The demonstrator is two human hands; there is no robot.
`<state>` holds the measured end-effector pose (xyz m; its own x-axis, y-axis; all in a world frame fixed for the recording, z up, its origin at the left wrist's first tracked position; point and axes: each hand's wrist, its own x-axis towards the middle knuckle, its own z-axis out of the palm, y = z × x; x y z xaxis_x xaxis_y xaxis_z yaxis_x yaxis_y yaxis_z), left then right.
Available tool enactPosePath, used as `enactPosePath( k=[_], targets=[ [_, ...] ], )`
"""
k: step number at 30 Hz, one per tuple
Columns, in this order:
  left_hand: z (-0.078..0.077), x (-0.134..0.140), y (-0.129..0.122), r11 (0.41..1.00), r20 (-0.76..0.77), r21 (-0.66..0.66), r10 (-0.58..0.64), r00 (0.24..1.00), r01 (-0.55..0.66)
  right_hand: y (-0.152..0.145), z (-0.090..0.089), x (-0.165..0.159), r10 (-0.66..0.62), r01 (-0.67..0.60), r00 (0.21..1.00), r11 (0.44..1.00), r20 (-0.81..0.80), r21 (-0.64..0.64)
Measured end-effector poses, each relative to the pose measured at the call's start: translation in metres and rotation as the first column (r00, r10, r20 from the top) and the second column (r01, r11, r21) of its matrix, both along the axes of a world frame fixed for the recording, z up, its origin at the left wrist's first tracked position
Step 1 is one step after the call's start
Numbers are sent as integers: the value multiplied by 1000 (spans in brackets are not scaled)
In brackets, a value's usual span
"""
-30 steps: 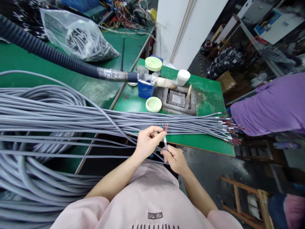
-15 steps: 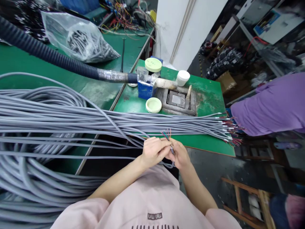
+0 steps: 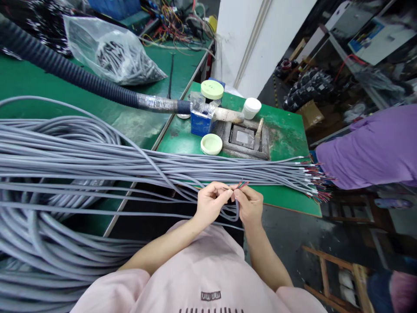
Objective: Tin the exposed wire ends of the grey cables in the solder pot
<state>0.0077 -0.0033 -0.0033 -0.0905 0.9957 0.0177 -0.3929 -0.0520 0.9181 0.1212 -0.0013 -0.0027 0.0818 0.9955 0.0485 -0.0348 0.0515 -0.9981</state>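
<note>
My right hand (image 3: 250, 205) is closed around a grey cable near its stripped end. Several thin coloured wires (image 3: 242, 184), red and green among them, fan out above its fingers. From that grip the grey cable (image 3: 237, 211) hangs down and curves back to the left. My left hand (image 3: 210, 202) meets the right one, thumb and forefinger pinched on what looks like a thin dark wire of the same cable. The exact grip between the touching fingertips is partly hidden. Just beyond both hands lies a thick bundle of grey cables (image 3: 195, 166).
Stripped cable ends (image 3: 314, 178) lie at the right. Behind the bundle are a solder pot (image 3: 243, 137), a pale green lid (image 3: 211, 144), a white jar (image 3: 251, 108) and a black hose (image 3: 97, 89). Coiled cables (image 3: 42, 243) fill the left. A person in a purple top (image 3: 374, 148) is at right.
My left hand has turned and opened out from over the right hand to a fingertip pinch. The coloured wires now lean right instead of standing upright.
</note>
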Motion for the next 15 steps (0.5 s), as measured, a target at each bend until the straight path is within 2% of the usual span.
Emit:
enactPosePath(
  k=[2, 4, 9, 13, 15],
  targets=[
    [1, -2, 3, 999, -10, -48, 3, 1000, -4, 1, 1, 2, -5, -2, 985, 999, 174, 42],
    [0, -4, 5, 996, -14, -89, 4, 1000, -5, 3, 1, 3, 2, -15, 967, 999, 255, 49],
    [-6, -4, 7, 992, 15, -121, -36, 999, 37, 8, 3, -2, 6, -8, 966, 1000, 260, 9],
    [-11, -3, 9, 989, 18, -132, -65, 998, 67, 14, 8, -2, 23, -37, 952, 999, 306, 40],
    [-11, -7, 12, 992, -32, -104, -79, 996, 75, 22, 14, 1, 42, -70, 935, 995, 352, 67]
  ],
)
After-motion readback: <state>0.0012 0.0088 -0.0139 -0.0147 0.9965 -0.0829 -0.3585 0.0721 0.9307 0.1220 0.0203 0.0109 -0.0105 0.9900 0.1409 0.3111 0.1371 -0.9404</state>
